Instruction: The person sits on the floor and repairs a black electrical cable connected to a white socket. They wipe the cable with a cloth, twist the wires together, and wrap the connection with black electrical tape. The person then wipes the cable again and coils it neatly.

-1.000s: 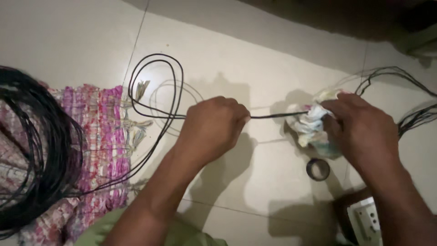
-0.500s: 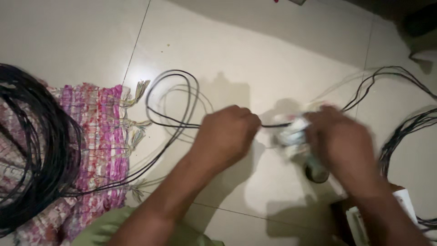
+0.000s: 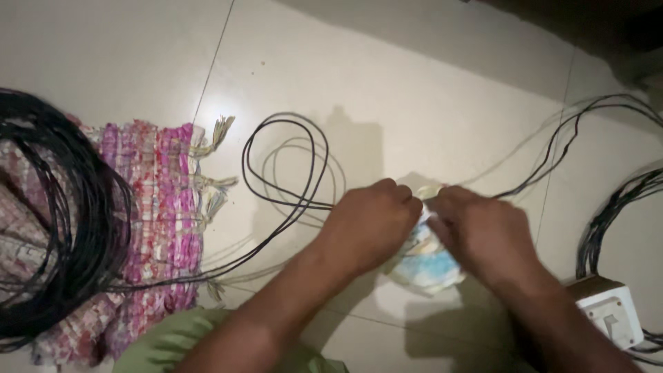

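Hiding the cable (image 3: 290, 200) join, both fists, left hand (image 3: 369, 224), right hand (image 3: 483, 235), clench a blurred rag (image 3: 425, 266)

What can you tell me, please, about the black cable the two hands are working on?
The black cable is thin and flexible, apparently rubber or plastic sheathed. It lies on the pale tiled floor, making a loose loop left of the hands, then runs right into the closed left hand. Past the right hand it continues up and right across the tiles. Another stretch trails left toward the large coil on the pink mat. A crumpled cloth sits under the hands.
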